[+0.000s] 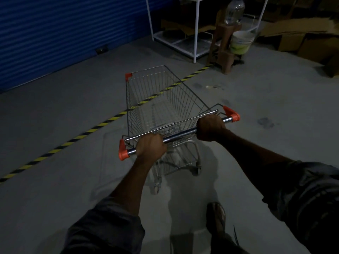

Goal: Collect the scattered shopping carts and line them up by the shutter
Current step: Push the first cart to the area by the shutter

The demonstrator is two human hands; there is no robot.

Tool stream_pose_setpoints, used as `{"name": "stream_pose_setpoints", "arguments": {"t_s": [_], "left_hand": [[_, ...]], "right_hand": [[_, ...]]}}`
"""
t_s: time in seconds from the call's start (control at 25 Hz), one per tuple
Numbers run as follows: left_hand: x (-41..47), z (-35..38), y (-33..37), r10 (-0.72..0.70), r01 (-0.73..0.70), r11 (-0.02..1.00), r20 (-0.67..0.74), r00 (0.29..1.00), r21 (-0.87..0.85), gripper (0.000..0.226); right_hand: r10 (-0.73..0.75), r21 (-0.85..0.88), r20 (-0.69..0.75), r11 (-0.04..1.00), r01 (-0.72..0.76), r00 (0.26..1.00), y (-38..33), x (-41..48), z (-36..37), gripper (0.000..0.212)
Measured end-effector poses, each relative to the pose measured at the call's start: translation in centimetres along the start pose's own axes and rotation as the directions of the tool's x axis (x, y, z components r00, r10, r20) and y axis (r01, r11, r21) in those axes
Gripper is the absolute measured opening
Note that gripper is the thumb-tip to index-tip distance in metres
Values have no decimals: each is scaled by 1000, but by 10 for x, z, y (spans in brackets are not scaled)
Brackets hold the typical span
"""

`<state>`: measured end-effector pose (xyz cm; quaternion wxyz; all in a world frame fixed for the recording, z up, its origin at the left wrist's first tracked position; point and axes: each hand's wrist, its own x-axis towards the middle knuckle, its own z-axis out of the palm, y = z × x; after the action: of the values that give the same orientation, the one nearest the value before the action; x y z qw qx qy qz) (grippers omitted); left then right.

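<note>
A wire shopping cart with orange corner caps stands on the grey floor in front of me, its basket empty. My left hand grips the chrome handle bar near its left end. My right hand grips the same bar near its right end. The blue shutter fills the upper left, a few steps beyond the cart's front. No other cart is in view.
A yellow-and-black floor stripe runs diagonally under the cart. A white metal rack stands right of the shutter. Beside it, brown stools carry a clear bottle and a white bucket. Cardboard boxes pile at the right.
</note>
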<state>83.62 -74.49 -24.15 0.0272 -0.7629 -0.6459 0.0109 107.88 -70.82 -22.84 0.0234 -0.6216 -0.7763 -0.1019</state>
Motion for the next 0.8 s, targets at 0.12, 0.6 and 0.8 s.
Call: {"name": "stream_pose_setpoints", "arguments": {"t_s": [0.12, 0.6, 0.8], "left_hand": [[60, -1, 9, -46, 46, 999, -11, 999, -8, 30], [271, -5, 27, -90, 90, 996, 58, 994, 3, 37], [377, 0, 21, -100, 100, 995, 43, 994, 3, 37]], "right_hand": [[-152, 59, -299, 982, 178, 942, 37, 48, 36, 12], [-107, 217, 337, 976, 33, 935, 128, 258, 47, 28], [-154, 42, 103, 988, 151, 983, 161, 349, 80, 18]]}}
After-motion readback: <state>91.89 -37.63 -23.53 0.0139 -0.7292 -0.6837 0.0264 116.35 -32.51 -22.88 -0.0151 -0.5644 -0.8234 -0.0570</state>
